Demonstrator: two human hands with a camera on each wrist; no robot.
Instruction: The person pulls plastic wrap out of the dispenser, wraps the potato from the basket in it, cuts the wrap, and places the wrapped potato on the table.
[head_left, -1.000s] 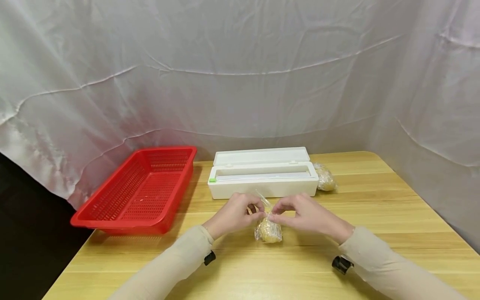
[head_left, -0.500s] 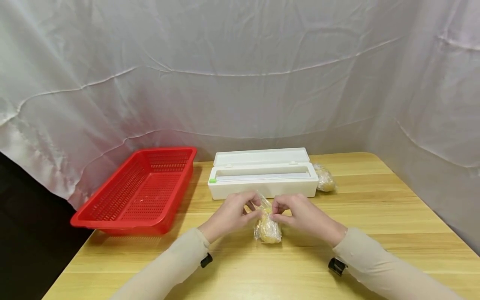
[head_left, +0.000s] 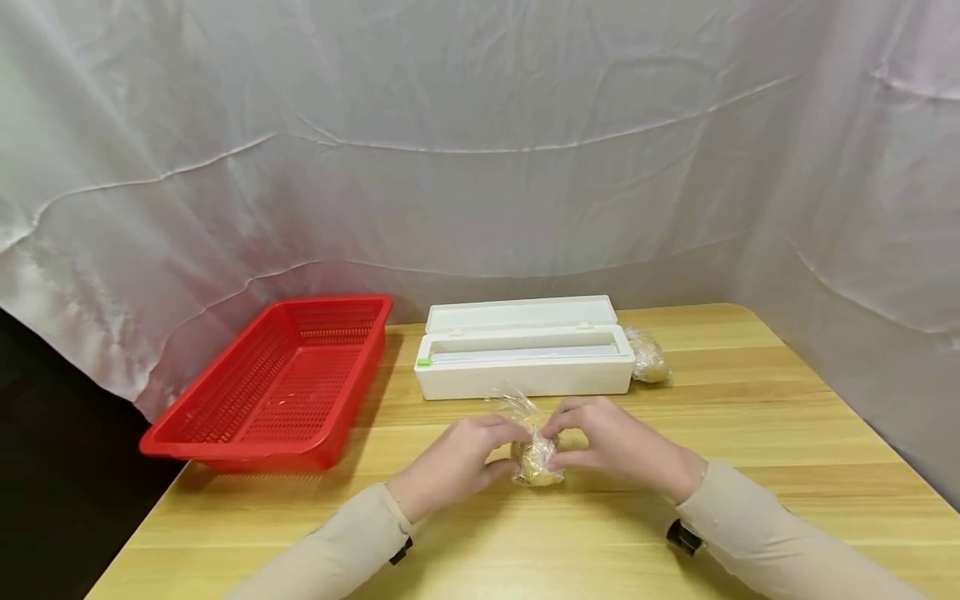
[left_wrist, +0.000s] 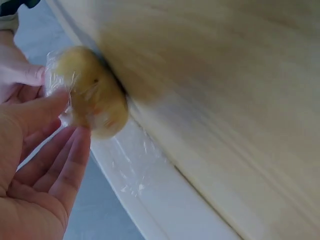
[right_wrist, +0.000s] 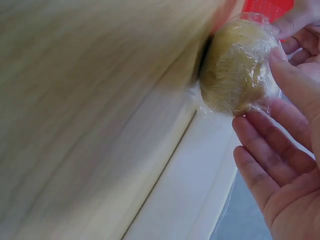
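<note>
A potato [head_left: 537, 468] wrapped in clear cling film stands on the table between my hands. Loose film sticks up from its top. At its left side, my left hand [head_left: 461, 461] pinches the wrapped potato [left_wrist: 95, 100] between thumb and fingers. My right hand [head_left: 618, 446] holds it from the right, thumb low and forefinger near the gathered film. In the right wrist view the film lies wrinkled and shiny over the potato [right_wrist: 235, 70], and the outer fingers of the right hand [right_wrist: 290, 165] extend below it.
Behind my hands stands a white cling film box [head_left: 525, 382], its lid raised. Another film-wrapped potato [head_left: 649, 360] sits at the box's right end. A red plastic basket [head_left: 330, 437] is at the left, overhanging the wooden table's [head_left: 750, 433] left edge. Grey cloth hangs behind.
Both hands have shifted from the gathered film on top to the potato's sides, the left coming down a little. The film's loose end now spreads out above. The potato has barely moved.
</note>
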